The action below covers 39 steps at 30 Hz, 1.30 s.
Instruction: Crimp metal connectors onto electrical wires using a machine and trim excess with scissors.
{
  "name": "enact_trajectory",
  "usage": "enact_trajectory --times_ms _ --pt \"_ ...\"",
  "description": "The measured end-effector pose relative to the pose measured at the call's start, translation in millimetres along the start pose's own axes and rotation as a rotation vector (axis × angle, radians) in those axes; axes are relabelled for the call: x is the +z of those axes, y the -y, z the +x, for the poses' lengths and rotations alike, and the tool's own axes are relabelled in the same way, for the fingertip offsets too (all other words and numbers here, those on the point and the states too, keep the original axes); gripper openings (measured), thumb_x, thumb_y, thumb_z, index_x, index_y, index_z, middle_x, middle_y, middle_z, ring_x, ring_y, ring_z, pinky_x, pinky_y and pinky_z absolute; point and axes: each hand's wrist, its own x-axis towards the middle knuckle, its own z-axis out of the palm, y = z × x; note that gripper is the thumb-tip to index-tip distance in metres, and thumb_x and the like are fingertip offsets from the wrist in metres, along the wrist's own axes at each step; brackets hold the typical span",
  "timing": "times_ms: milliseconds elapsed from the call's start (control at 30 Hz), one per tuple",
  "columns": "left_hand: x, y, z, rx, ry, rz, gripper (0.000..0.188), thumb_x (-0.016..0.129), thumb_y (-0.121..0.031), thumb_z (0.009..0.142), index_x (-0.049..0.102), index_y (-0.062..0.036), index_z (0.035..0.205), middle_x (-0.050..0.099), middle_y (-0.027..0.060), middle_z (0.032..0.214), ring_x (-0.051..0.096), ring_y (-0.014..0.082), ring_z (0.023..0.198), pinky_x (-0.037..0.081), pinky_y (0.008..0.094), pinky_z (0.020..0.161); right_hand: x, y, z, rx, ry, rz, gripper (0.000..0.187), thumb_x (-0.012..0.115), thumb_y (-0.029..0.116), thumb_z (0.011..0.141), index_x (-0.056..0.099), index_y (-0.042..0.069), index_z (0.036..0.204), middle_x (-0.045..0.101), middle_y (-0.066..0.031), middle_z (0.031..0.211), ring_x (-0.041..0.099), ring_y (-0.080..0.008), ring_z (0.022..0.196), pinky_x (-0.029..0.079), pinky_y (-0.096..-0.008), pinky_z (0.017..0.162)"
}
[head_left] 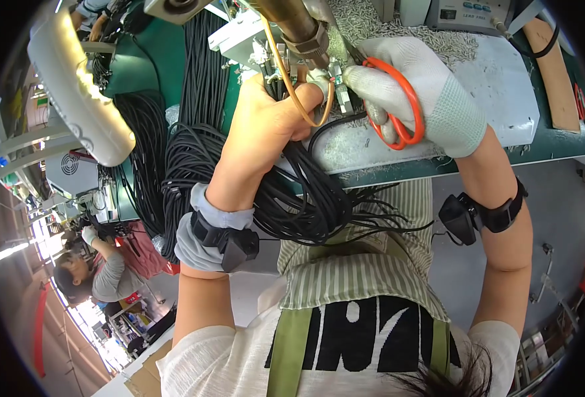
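The left hand point(259, 119) is curled round black cables point(305, 192), its thumb and finger drawn together beside a small part point(337, 71) — whether they pinch that part, I cannot tell. The cables trail below this hand, over the edge of the green table point(557, 147) and onto the lap; more lie heaped to its left, leaving little side room. The gloved right hand point(408, 89) is closed on red-handled scissors point(417, 119), the loops round its fingers, just right of the small part. A metal barrel point(293, 30) crowds the left hand from above. Right of the gloved hand there is more room — a white sheet point(504, 99) reaches toward a wooden strip point(550, 73).
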Motion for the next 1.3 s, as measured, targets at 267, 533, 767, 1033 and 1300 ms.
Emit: enact_trajectory --times_ms 267,533,767,1033,1300 --pt "4.4 -1.6 -2.1 0.173 -0.13 0.355 0.011 0.065 -0.007 0.075 0.058 -0.0001 0.078 0.053 -0.0022 0.063 0.045 0.0053 0.058 0.038 0.0243 0.051 -9.1 -4.6 9.2 -0.061 0.136 0.076 0.032 0.058 0.025 0.086 0.053 -0.001 0.068 0.051 -0.0052 0.048 0.05 -0.0101 0.04 0.038 -0.0243 0.038" --pt "12.4 3.4 -6.5 0.282 -0.189 0.453 0.016 0.065 -0.006 0.075 0.06 0.0019 0.089 0.058 0.0002 0.071 0.049 0.0071 0.063 0.043 0.0249 0.057 -18.9 -10.0 17.2 -0.158 0.28 0.05 0.035 0.058 0.024 0.085 0.054 -0.002 0.063 0.053 -0.0081 0.047 0.053 -0.014 0.039 0.041 -0.0264 0.038" --pt "14.2 -1.1 -8.6 0.273 -0.154 0.411 0.021 0.063 -0.004 0.075 0.06 0.0029 0.095 0.06 0.0018 0.074 0.052 0.0085 0.064 0.045 0.0249 0.058 -19.8 -6.1 16.5 -0.14 0.28 -0.012 0.038 0.06 0.026 0.085 0.057 0.0 0.057 0.057 -0.0105 0.049 0.058 -0.0172 0.042 0.043 -0.0286 0.039" --pt "6.5 -3.5 -14.8 0.062 -0.116 0.307 0.01 0.061 -0.006 0.083 0.059 0.0018 0.089 0.06 0.0018 0.073 0.053 0.0084 0.062 0.044 0.0242 0.056 -12.7 -10.8 4.2 -0.466 0.156 -0.153 0.024 0.056 0.018 0.086 0.054 -0.001 0.071 0.056 -0.0061 0.053 0.052 -0.0124 0.038 0.039 -0.0253 0.037" --pt "4.5 4.5 -67.0 0.025 -0.053 -0.038 0.009 0.056 -0.007 0.091 0.056 0.0011 0.095 0.059 0.0031 0.075 0.053 0.0065 0.061 0.044 0.0235 0.055 -7.9 7.1 -64.1 -0.266 -0.391 -0.764 0.019 0.063 0.019 0.08 0.055 0.003 0.076 0.052 -0.0149 0.059 0.057 -0.0277 0.054 0.044 -0.0375 0.05"
